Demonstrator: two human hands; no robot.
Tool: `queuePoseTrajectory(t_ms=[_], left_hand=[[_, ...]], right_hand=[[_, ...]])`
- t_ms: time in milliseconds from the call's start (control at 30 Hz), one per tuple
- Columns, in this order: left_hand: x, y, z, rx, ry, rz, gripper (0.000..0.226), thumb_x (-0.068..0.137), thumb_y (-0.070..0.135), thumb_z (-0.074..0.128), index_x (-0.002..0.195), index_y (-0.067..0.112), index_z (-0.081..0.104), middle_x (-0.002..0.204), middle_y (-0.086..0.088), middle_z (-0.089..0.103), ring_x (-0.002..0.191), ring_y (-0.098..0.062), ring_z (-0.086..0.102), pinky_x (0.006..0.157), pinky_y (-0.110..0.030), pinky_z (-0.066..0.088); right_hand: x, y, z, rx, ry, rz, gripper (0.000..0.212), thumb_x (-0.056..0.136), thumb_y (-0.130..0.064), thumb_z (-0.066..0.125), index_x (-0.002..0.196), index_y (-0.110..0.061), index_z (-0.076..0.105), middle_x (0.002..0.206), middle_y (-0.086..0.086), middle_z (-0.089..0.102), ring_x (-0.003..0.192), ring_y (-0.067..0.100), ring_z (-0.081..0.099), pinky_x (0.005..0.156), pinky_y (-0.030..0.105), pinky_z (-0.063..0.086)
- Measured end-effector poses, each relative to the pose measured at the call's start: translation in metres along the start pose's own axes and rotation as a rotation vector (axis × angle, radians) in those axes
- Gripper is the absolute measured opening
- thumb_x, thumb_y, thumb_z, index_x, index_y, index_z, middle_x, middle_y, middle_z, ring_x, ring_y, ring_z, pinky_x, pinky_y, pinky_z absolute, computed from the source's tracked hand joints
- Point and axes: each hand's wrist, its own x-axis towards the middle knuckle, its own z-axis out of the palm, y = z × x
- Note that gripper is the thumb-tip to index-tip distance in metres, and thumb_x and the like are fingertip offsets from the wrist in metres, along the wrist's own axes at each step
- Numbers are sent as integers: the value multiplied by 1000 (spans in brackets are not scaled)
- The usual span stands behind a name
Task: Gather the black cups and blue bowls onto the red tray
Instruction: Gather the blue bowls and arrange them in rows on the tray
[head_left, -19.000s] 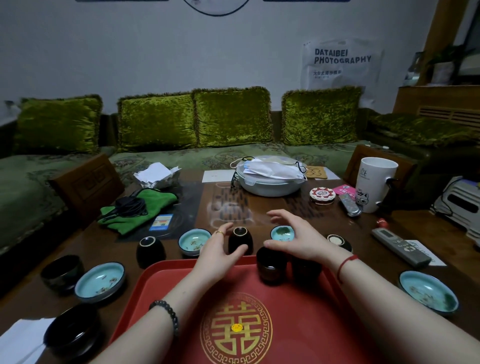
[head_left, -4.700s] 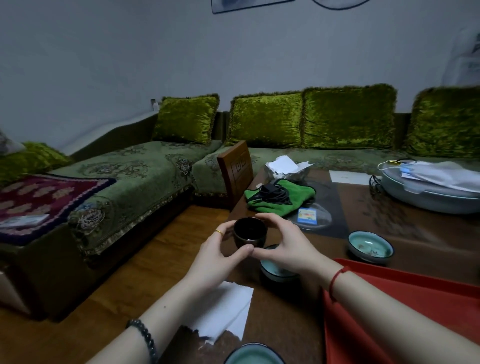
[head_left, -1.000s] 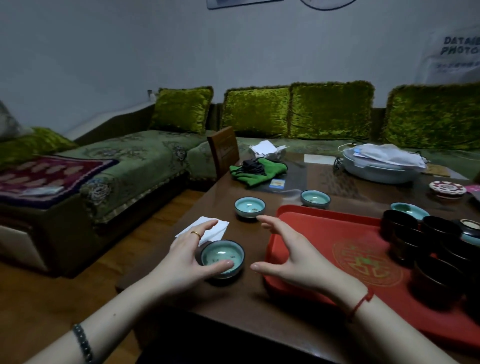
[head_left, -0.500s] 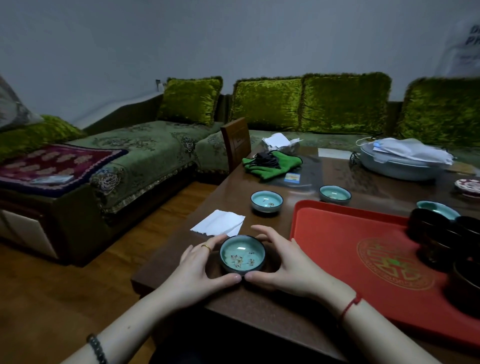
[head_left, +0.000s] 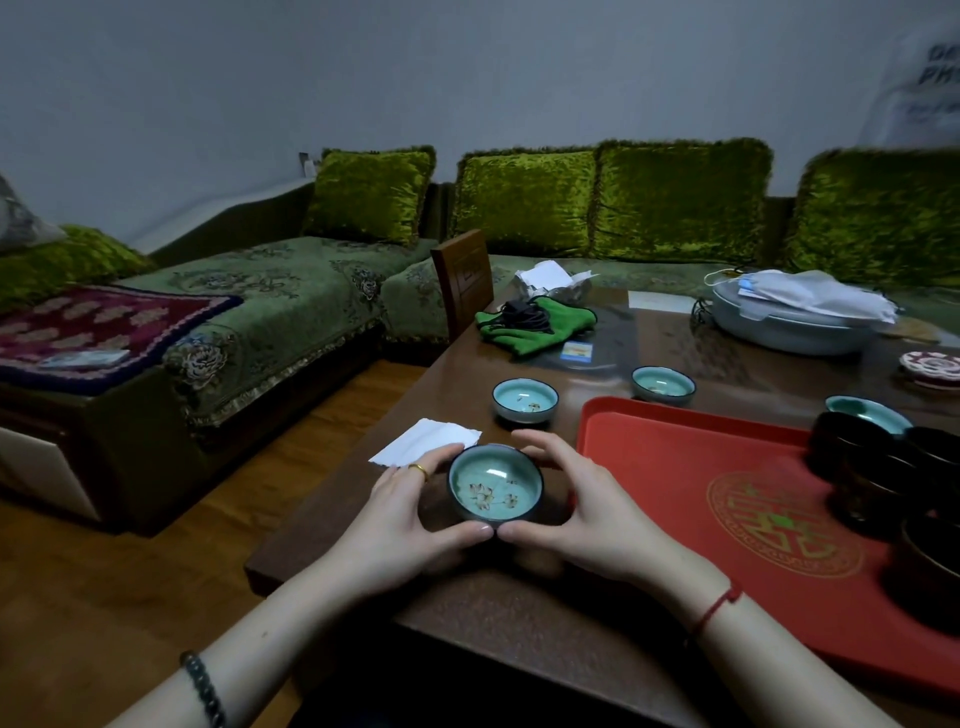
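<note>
Closing in since a second ago, the right hand (head_left: 587, 512) now joins the left hand (head_left: 400, 514), both curled round the lotus-painted blue bowl (head_left: 494, 491) at the wooden table (head_left: 519, 613) corner, just left of the red tray (head_left: 675, 467) holding black cups (head_left: 872, 467).

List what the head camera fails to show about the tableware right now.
Head view: whether the round blue-glazed bowl is lifted or on the brown wooden table; left hand and right hand wrap its base.
Head view: number of glossy black cups; the right frame edge cuts them.
Head view: whether the far blue bowl sits on the flat red plastic tray; the cups cover its near side.
</note>
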Motion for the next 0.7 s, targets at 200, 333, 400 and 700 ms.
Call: queuePoseTrajectory(t_ms=[200,333,400,700], left_hand=[[23,18,9,-107,32,68,71,66,40,76,127,35,40,129,16,49,124,2,40,103,-20,32],[44,34,21,-184,40,114,67,68,29,77,125,29,41,114,25,51,106,21,44,85,6,30],[56,40,30,-227,44,125,63,68,25,77,120,31,42,110,29,50,100,28,43,82,9,29],[107,58,65,-242,-28,119,67,71,30,75,129,25,42,123,12,52,119,-1,46,99,-13,34]], right_hand=[[4,15,-25,72,95,-24,74,61,-38,80,122,-42,39,125,-17,53,119,-7,45,100,16,37],[5,28,-43,96,159,-3,73,60,-33,82,118,-45,39,116,-19,54,116,-5,48,100,18,39],[7,37,-52,113,193,13,75,59,-31,82,121,-40,41,117,-11,57,114,-5,50,100,19,40],[16,76,-81,136,259,121,76,59,-25,83,122,-35,41,116,-3,56,115,4,50,95,19,37]])
